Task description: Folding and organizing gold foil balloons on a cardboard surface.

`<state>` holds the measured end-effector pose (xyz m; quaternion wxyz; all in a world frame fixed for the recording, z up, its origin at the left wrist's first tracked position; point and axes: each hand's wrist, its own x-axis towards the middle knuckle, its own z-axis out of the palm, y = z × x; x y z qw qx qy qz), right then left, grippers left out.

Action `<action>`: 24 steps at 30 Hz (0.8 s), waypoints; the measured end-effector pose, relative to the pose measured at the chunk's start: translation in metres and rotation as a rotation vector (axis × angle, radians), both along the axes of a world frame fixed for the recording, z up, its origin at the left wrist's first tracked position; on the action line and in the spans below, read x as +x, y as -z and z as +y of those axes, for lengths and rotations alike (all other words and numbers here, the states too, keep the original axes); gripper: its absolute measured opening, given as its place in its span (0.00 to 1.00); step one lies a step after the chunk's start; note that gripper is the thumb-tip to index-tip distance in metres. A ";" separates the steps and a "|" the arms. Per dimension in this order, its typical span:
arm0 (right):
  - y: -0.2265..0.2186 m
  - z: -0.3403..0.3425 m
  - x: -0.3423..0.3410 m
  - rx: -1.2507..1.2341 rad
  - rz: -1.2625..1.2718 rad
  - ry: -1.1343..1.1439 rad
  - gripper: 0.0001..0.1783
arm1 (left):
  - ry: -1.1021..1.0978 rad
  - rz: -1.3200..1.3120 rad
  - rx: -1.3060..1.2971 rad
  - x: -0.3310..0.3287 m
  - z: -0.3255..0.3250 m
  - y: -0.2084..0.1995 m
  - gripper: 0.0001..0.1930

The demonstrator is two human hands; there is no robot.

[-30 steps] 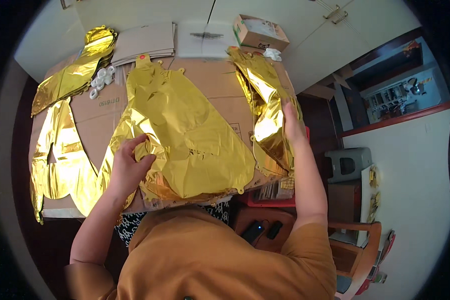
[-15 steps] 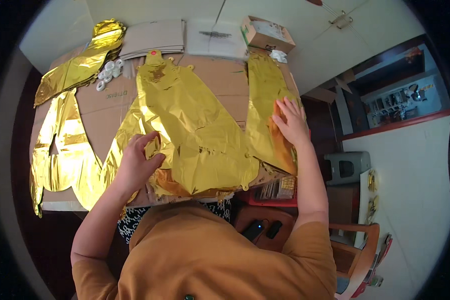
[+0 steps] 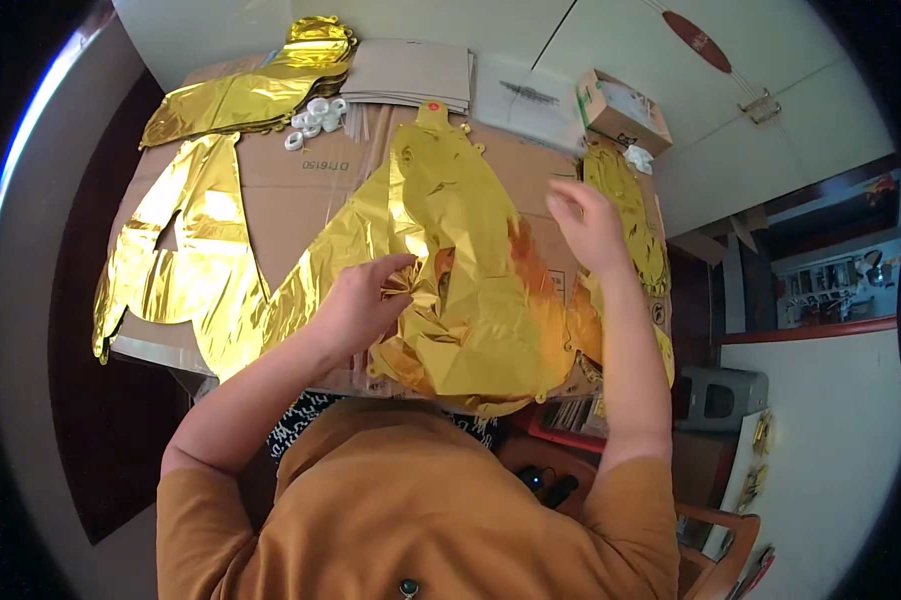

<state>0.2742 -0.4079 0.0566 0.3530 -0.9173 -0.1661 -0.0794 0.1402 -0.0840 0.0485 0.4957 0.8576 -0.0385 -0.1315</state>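
A flat gold foil balloon (image 3: 471, 200) with small tabs along its edge lies in the middle of the cardboard-covered table. My left hand (image 3: 356, 305) has its thumb and fingers closed on this foil balloon, and creases spread from the pinch. My right hand (image 3: 591, 225) is raised to the right of it, above the cardboard, thumb and fingers a little apart and nothing visible in them. Beyond my right forearm lies another gold foil balloon (image 3: 616, 185), partly hidden by the arm. At the left, a further gold foil balloon (image 3: 211, 200) lies flat.
Folded gold foil (image 3: 241, 95) is piled at the far left, beside several white ribbon rolls (image 3: 318, 118). Grey card sheets (image 3: 411, 72) and an open cardboard box (image 3: 623, 108) stand along the back. A wooden chair (image 3: 716, 560) is at the lower right.
The view has swung left, so the table appears further right. My right hand has lifted off the right-hand foil; my left fingers have closed on the middle balloon, which looks more bunched.
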 end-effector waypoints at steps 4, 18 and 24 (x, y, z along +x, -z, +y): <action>0.015 0.068 0.077 0.168 0.273 0.027 0.22 | 0.052 -0.084 0.136 -0.009 -0.004 -0.006 0.24; -0.003 0.079 0.132 0.722 1.109 -0.424 0.50 | 0.355 -0.925 0.104 -0.015 0.005 0.013 0.32; -0.015 0.099 0.092 0.822 0.922 -0.551 0.32 | 0.213 -0.903 -0.054 -0.017 0.000 0.016 0.29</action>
